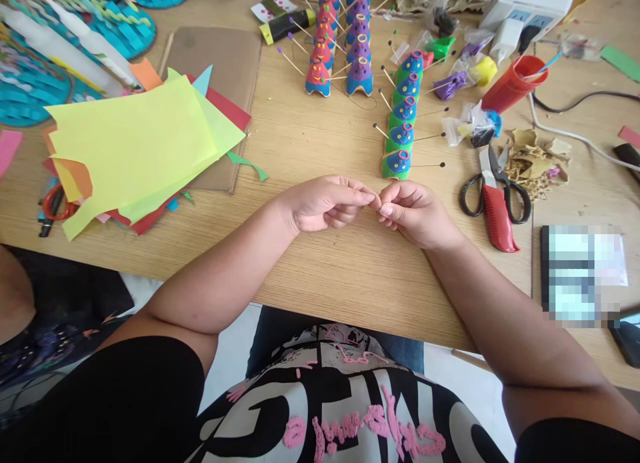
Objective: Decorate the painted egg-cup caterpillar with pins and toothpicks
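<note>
My left hand (334, 204) and my right hand (413, 213) meet over the front of the wooden table, thumbs and forefingers pinched together. Whatever lies between the fingertips is too small to make out. Just beyond my right hand is a row of blue and green egg-carton caterpillars (400, 135) with smiling faces and black-tipped pins sticking out. Farther back stand a red and blue row (318, 76) and a purple and blue row (359, 75), also with pins.
Coloured paper sheets (135, 146) lie on brown cardboard (213, 56) at left. On the right are scissors (493, 176), a red-handled cutter (499, 216), a red cup (513, 86), wrapped clay (451, 85) and carton scraps (537, 157). Another person's arm (15, 296) shows at far left.
</note>
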A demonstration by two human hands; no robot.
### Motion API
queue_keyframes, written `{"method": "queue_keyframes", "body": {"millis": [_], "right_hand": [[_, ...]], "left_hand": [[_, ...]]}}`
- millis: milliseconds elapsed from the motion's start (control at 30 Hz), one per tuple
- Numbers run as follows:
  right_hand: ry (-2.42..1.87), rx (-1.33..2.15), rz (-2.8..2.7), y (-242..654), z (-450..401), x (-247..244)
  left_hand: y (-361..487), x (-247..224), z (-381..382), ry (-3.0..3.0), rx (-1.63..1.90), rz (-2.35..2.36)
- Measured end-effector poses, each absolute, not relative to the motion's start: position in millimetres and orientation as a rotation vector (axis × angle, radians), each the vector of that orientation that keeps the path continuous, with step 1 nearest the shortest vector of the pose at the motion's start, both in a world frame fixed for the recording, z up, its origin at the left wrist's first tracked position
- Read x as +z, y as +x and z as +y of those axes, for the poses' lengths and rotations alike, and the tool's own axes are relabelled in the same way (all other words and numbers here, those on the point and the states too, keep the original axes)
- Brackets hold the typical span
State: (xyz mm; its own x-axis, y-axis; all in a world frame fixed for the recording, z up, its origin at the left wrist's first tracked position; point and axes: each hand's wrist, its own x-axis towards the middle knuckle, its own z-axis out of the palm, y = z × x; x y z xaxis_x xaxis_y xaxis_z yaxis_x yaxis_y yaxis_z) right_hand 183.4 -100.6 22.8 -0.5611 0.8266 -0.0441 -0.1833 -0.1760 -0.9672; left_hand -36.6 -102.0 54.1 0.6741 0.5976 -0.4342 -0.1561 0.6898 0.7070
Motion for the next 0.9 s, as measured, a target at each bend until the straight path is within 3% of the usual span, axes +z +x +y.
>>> {"method": "queue_keyframes", "body": {"millis": [900], "right_hand": [[-0.794,1.741,-1.323,179,-104,19]], "left_hand": [[-51,58,-88,0.640,0.422,0.687]]}}
